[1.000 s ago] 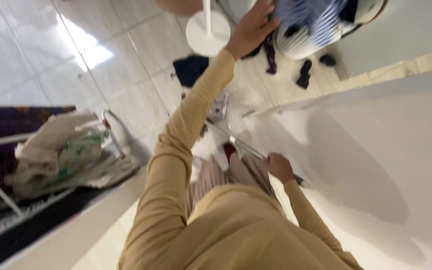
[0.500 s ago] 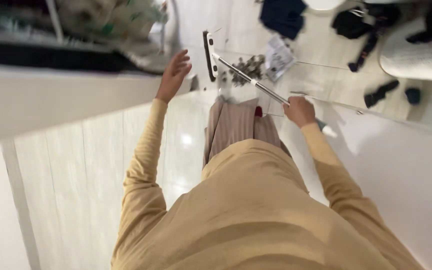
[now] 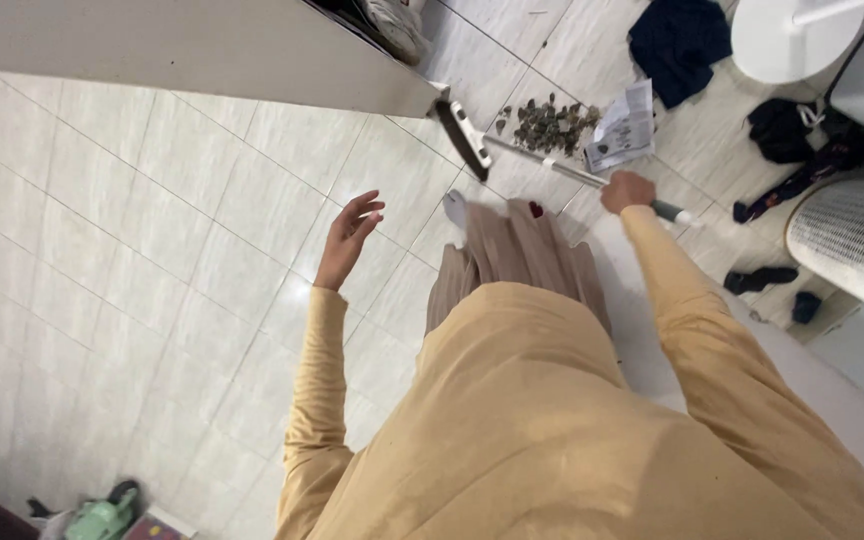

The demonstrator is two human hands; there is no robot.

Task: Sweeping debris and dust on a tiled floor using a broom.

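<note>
My right hand (image 3: 627, 190) grips the metal handle of a floor broom (image 3: 542, 160). The broom's flat dark head (image 3: 464, 138) rests on the pale tiled floor just left of a small pile of dark debris (image 3: 550, 124). A crumpled piece of white paper (image 3: 624, 130) lies right of the pile. My left hand (image 3: 350, 236) hangs free over the tiles with its fingers spread, holding nothing. I wear a tan long-sleeved top and a pleated beige skirt.
A white low wall or ledge (image 3: 192, 45) runs along the top left, ending near the broom head. A dark blue cloth (image 3: 680, 40), a round white stand base (image 3: 797, 40), dark garments (image 3: 797, 135) and a white woven basket (image 3: 852, 250) lie at the right.
My left hand came down from the clothes at the basket and now hangs free over the floor. The view swung round. The right hand stays on the broom handle.
</note>
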